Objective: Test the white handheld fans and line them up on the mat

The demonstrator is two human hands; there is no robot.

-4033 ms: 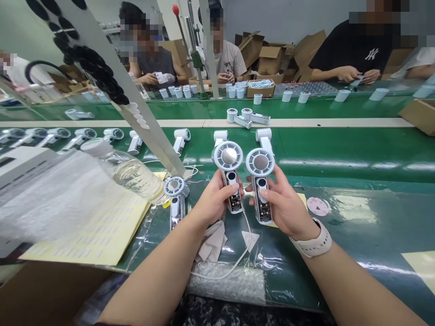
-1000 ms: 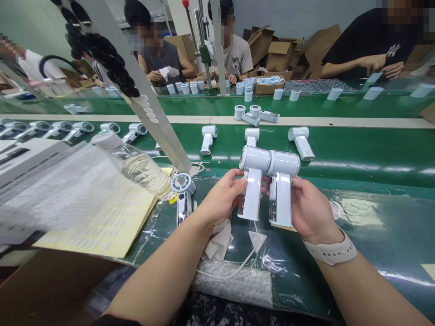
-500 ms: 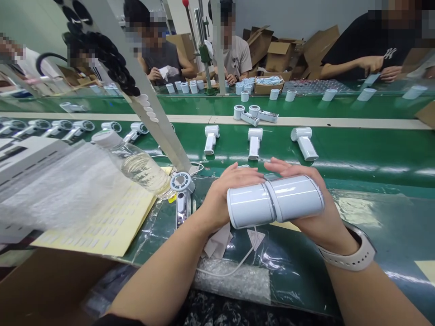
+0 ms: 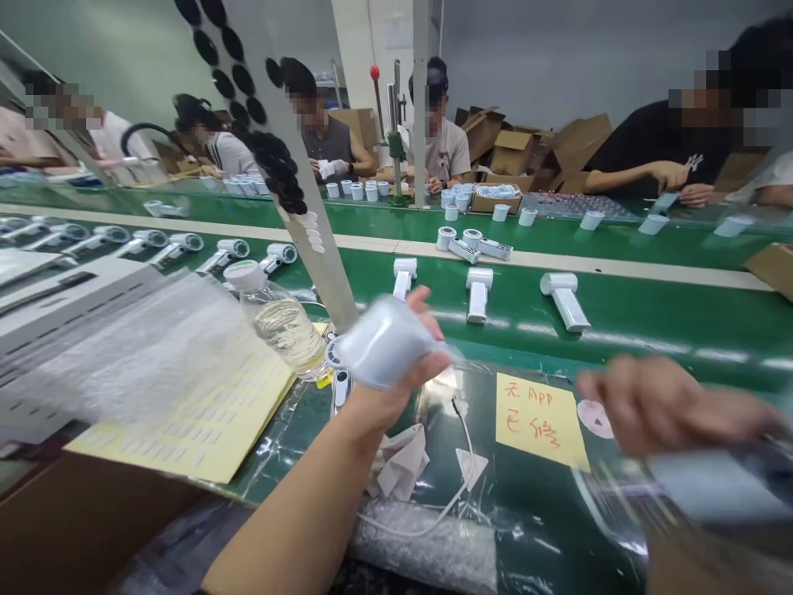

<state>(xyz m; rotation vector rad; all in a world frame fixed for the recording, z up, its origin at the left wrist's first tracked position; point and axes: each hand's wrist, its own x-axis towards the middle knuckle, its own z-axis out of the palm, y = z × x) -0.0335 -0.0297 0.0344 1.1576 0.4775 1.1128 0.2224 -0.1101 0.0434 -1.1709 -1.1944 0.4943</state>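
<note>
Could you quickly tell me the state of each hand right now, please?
Left hand: closed around a white fan.
Right hand: too blurred to tell.

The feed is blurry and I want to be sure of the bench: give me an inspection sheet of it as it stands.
Surface: green mat under clear film; green belt beyond it.
Job's things: white fan, blurred, held up; second fan lying by the bottle; three belt fans.
Clutter: label sheet, yellow note, cloth, bubble wrap.
Grips: left hand closed on the fan; right hand blurred, its hold unclear.
Cables: white cable loose on the mat.
Surroundings: people working across the belt; cardboard boxes.
</note>
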